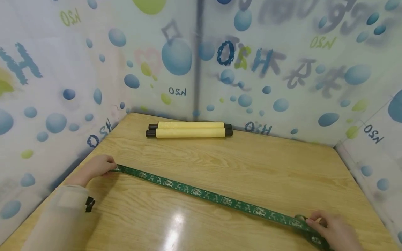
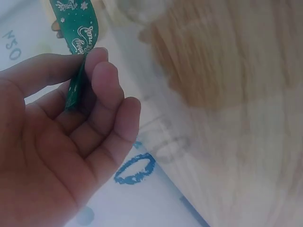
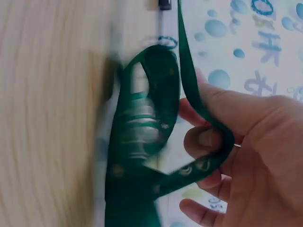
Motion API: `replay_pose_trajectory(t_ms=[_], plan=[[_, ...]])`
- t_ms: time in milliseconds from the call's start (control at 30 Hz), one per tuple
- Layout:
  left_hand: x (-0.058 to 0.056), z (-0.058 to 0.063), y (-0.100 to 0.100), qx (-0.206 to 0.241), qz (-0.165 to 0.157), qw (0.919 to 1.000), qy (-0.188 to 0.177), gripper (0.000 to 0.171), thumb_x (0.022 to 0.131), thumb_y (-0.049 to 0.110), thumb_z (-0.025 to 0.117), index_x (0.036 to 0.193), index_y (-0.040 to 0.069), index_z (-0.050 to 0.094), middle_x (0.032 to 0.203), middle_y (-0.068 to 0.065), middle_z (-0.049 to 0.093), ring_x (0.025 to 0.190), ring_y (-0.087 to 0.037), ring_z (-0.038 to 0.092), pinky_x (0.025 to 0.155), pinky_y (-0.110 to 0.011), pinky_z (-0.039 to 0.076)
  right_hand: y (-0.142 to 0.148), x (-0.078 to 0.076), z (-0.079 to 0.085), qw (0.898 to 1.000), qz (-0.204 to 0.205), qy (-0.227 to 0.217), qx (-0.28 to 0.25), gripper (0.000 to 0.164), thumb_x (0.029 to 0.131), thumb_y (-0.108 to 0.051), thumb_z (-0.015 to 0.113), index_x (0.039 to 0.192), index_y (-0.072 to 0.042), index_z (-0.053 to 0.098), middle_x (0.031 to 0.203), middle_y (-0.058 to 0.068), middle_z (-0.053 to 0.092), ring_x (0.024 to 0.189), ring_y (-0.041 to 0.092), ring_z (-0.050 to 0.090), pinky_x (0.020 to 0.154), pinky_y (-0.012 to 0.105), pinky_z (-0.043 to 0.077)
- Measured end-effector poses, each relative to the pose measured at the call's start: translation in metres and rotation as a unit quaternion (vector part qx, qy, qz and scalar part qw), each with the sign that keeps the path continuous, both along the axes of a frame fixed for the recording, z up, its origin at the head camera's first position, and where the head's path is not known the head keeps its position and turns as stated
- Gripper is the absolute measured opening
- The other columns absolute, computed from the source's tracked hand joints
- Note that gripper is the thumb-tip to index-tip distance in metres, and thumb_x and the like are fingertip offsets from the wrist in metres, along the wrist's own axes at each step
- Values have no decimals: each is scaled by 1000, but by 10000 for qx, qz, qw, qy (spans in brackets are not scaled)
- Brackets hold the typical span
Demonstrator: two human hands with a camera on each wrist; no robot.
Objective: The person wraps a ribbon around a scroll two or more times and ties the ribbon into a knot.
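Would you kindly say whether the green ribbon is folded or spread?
Partly spread: the ribbon runs straight from left hand to right hand, its remainder looped there.

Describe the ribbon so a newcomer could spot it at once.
At the wooden table, nearer than the yellow rolls, look between the left hand and the right hand. The ribbon stretches there: a long green band with white print, unlike the thick, black-ended yellow rolls.

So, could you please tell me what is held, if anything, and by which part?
A green ribbon: left hand pinching near one end, right hand gripping beside the loops.
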State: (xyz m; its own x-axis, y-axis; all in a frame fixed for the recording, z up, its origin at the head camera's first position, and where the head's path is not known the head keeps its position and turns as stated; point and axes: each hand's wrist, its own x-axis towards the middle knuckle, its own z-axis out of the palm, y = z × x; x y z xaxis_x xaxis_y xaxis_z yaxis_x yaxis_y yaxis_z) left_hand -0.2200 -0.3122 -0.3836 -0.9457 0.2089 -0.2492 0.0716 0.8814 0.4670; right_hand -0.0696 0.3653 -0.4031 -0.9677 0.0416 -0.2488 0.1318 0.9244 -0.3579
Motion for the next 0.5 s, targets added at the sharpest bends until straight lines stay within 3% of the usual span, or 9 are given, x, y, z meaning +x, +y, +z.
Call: replay_pose_trajectory(t_ms=[200, 400, 500], plan=[[0, 2, -9, -131, 115, 9997, -142, 20, 92, 14, 50, 85, -2, 61, 64, -3, 54, 58, -17, 50, 56, -32, 41, 14, 0, 8, 9996, 35, -194, -185, 39, 96, -40, 49, 105, -5, 64, 85, 1, 63, 75, 18, 53, 60, 34, 46], [-1, 1, -14, -200, 379, 9988, -250, 20, 91, 9, 48, 87, -7, 60, 69, -6, 60, 61, -17, 55, 58, -33, 47, 18, 1, 16, 9911, 265, -716, -1093, 43, 98, -31, 48, 107, 8, 64, 99, 16, 67, 86, 29, 62, 70, 43, 51], [0, -1, -15, -155, 470, 9982, -331, 20, 91, 8, 47, 86, -7, 59, 71, -6, 60, 62, -17, 56, 59, -33, 48, 19, 4, 18, 9890, 269, -798, -1218, 38, 97, -31, 49, 103, 3, 67, 95, 10, 66, 79, 18, 59, 65, 35, 49]])
